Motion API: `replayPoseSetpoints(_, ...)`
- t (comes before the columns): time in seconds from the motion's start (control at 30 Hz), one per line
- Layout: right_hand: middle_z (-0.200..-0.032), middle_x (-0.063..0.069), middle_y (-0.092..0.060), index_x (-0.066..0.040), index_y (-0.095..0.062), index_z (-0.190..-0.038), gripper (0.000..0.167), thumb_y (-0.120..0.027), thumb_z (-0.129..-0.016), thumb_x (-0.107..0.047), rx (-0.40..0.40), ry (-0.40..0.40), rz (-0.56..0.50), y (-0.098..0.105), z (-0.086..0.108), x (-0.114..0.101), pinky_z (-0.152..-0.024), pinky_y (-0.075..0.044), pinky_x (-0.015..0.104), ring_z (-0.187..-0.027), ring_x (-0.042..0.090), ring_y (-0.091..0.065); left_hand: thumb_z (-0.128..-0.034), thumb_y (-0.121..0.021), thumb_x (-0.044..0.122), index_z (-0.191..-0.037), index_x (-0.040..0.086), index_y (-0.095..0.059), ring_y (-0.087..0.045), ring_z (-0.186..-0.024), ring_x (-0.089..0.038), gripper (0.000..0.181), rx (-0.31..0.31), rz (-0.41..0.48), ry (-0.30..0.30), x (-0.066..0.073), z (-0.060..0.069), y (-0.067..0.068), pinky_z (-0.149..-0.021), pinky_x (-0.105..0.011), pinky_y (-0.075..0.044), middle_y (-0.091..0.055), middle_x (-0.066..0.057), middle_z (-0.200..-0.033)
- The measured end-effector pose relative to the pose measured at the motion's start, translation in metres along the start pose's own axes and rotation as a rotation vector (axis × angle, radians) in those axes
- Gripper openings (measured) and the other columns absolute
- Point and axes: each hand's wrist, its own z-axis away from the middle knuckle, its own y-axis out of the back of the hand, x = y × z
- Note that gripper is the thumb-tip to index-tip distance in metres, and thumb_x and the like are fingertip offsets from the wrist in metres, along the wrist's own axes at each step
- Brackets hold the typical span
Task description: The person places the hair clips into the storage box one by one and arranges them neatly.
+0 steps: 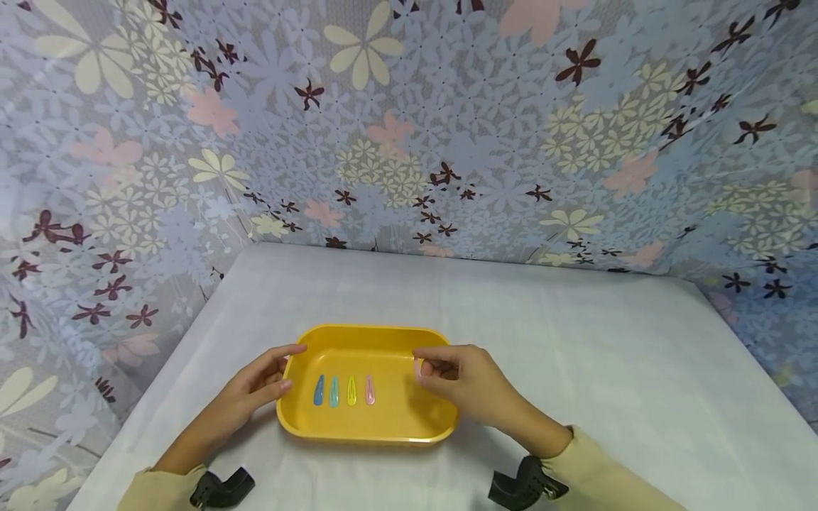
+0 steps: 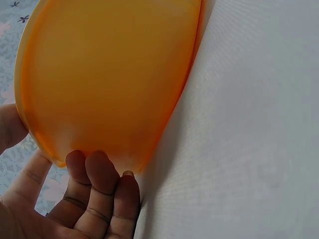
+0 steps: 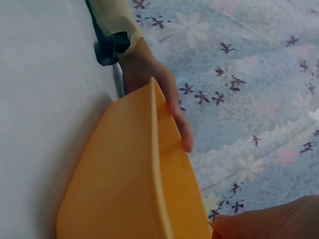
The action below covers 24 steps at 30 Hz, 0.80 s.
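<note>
A yellow tray [image 1: 402,419] lies on the white surface. Inside it, left of centre, four-sided order aside, several snap hair clips stand in a row: a blue clip [image 1: 319,390], a teal clip [image 1: 334,392], a yellow clip [image 1: 351,390] and a pink clip [image 1: 370,389]. My left hand [image 1: 252,387] holds the tray's left end, with fingertips against its outer wall in the left wrist view. Over the tray's right end, my right hand [image 1: 469,380] pinches another pink hair clip [image 1: 417,369] between thumb and index finger; part of that clip is hidden.
White cloth [image 1: 575,341] covers the table around the tray. A floral curtain [image 1: 447,142] hangs behind the table and along its left and right sides. Each wrist carries a black camera mount, such as the right one [image 1: 525,484].
</note>
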Motion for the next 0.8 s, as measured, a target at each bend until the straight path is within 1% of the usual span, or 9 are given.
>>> replayPoseSetpoints(0.03, -0.09, -0.004, -0.068, 0.0, -0.072, -0.124, 0.033, -0.076, -0.093, -0.013, -0.001, 0.013, 0.006, -0.003, -0.002, 0.0, -0.075, -0.056, 0.024, -0.083, 0.013, -0.066, -0.1035, -0.056, 0.005, -0.149, 0.005, -0.047, -0.057, -0.088, -0.018, 0.046, -0.001, 0.001, 0.0, 0.0, 0.0, 0.0, -0.077, -0.024, -0.052, -0.053, -0.023, -0.111)
replayPoseSetpoints(0.07, -0.089, -0.004, -0.068, 0.001, -0.072, -0.123, 0.033, -0.076, -0.093, -0.012, -0.002, 0.022, 0.015, -0.006, -0.004, 0.001, -0.075, -0.057, 0.025, -0.082, 0.012, -0.066, -0.1035, -0.056, 0.005, -0.149, 0.004, -0.047, -0.057, -0.088, -0.018, 0.046, -0.001, -0.001, -0.001, 0.0, 0.0, 0.0, -0.076, -0.024, -0.052, -0.053, -0.023, -0.11)
replayPoseSetpoints(0.13, -0.088, -0.006, -0.068, 0.001, -0.072, -0.123, 0.033, -0.076, -0.093, -0.011, -0.001, 0.031, 0.038, -0.011, -0.009, 0.001, -0.075, -0.057, 0.024, -0.081, 0.011, -0.066, -0.1035, -0.056, 0.004, -0.149, 0.003, -0.046, -0.056, -0.087, -0.018, 0.046, -0.003, -0.005, -0.011, 0.0, 0.0, 0.0, -0.075, -0.024, -0.052, -0.053, -0.023, -0.109)
replayPoseSetpoints(0.3, -0.085, -0.008, -0.066, 0.002, -0.072, -0.123, 0.032, -0.076, -0.092, -0.006, -0.017, 0.051, 0.072, -0.023, -0.018, -0.001, -0.074, -0.056, 0.023, -0.079, 0.009, -0.064, -0.1033, -0.056, 0.005, -0.148, 0.003, -0.047, -0.055, -0.086, -0.017, 0.046, -0.001, -0.01, -0.01, -0.001, 0.001, 0.0, -0.073, -0.024, -0.051, -0.052, -0.022, -0.108)
replayPoseSetpoints(0.4, -0.083, -0.008, -0.065, 0.004, -0.072, -0.121, 0.03, -0.075, -0.092, -0.004, -0.05, 0.064, 0.092, -0.029, -0.022, -0.003, -0.073, -0.055, 0.022, -0.077, 0.007, -0.062, -0.1034, -0.057, 0.005, -0.149, 0.004, -0.047, -0.055, -0.086, -0.017, 0.046, -0.001, -0.006, 0.001, -0.002, 0.001, 0.0, -0.073, -0.024, -0.051, -0.051, -0.022, -0.108)
replayPoseSetpoints(0.5, -0.081, -0.009, -0.065, 0.004, -0.073, -0.119, 0.029, -0.074, -0.091, -0.001, -0.085, 0.08, 0.134, -0.036, -0.025, -0.005, -0.073, -0.054, 0.021, -0.075, 0.006, -0.06, -0.1035, -0.057, 0.005, -0.149, 0.004, -0.047, -0.055, -0.086, -0.018, 0.046, -0.002, -0.006, 0.005, -0.002, 0.002, 0.0, -0.074, -0.024, -0.051, -0.052, -0.022, -0.109)
replayPoseSetpoints(0.67, -0.08, -0.008, -0.065, 0.002, -0.075, -0.116, 0.026, -0.073, -0.09, 0.0, -0.124, 0.103, 0.224, -0.044, -0.03, -0.005, -0.071, -0.053, 0.021, -0.074, 0.006, -0.058, -0.1035, -0.057, 0.005, -0.149, 0.003, -0.046, -0.056, -0.085, -0.019, 0.047, 0.0, -0.007, 0.005, -0.001, 0.002, -0.001, -0.074, -0.024, -0.052, -0.052, -0.023, -0.109)
replayPoseSetpoints(0.8, -0.08, -0.006, -0.065, 0.0, -0.076, -0.113, 0.024, -0.071, -0.09, 0.001, -0.151, 0.106, 0.271, -0.048, -0.037, -0.003, -0.071, -0.05, 0.021, -0.073, 0.006, -0.056, -0.1034, -0.056, 0.004, -0.149, 0.003, -0.046, -0.056, -0.085, -0.019, 0.047, 0.0, -0.007, 0.0, -0.001, 0.001, -0.001, -0.074, -0.023, -0.053, -0.052, -0.023, -0.109)
